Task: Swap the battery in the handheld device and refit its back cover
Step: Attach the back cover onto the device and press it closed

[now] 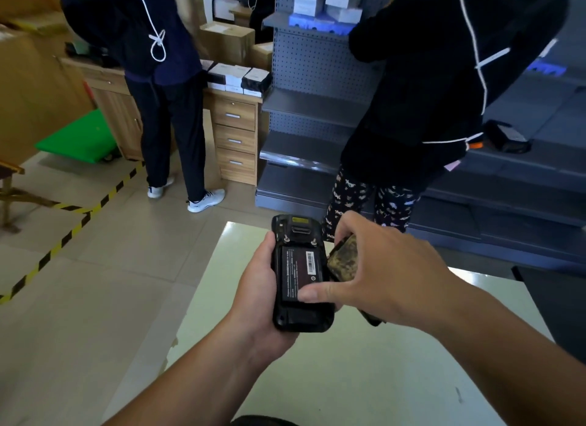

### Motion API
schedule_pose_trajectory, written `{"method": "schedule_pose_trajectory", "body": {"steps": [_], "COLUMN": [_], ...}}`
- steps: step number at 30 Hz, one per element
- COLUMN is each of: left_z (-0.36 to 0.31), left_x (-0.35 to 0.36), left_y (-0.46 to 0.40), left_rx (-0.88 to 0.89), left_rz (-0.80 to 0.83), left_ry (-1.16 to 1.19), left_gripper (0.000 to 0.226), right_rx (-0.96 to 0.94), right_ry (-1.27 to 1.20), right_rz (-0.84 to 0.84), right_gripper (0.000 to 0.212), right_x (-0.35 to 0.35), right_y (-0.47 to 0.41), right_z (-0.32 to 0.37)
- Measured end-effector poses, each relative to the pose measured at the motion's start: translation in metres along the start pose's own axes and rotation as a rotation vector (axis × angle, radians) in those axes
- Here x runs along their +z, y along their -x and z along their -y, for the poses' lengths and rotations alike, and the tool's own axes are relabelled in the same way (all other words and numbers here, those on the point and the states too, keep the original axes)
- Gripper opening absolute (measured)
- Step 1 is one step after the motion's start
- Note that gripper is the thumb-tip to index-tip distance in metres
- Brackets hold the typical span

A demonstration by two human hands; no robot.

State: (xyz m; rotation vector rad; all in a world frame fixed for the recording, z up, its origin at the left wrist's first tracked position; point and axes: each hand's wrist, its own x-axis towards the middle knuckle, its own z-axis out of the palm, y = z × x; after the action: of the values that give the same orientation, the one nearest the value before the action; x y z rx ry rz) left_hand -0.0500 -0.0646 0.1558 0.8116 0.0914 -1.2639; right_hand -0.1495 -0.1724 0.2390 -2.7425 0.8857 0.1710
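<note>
My left hand [253, 286] grips a black handheld device [299, 314] from the left, its back facing up with the cover off. A black battery [301, 270] with a white barcode label lies in the open bay. My right hand [377, 273] holds a worn, yellowish-black back cover [344, 257] beside the device's right edge. The right thumb presses on the battery's lower end. Part of the cover is hidden under my right palm.
A pale table [348, 378] lies below my hands. Two people in dark clothes stand ahead, one at a wooden drawer desk [234, 134], one at grey metal shelving [304, 108]. Yellow-black tape [63, 238] runs across the tiled floor on the left.
</note>
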Motion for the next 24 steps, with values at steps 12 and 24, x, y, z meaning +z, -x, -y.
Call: {"method": "schedule_pose_trajectory", "body": {"steps": [12, 24], "left_z": [-0.001, 0.002], "left_x": [0.002, 0.012], "left_y": [0.013, 0.005], "left_rx": [0.002, 0.043], "left_rz": [0.212, 0.170], "left_ry": [0.044, -0.020], "left_gripper": [0.050, 0.041], "right_rx": [-0.061, -0.518], "right_ry": [-1.116, -1.071], "right_rz": [-0.360, -0.743], "right_gripper": [0.007, 0.019], "right_x": [-0.006, 0.022], "right_y": [0.001, 0.005], "right_z": [-0.025, 0.017]}}
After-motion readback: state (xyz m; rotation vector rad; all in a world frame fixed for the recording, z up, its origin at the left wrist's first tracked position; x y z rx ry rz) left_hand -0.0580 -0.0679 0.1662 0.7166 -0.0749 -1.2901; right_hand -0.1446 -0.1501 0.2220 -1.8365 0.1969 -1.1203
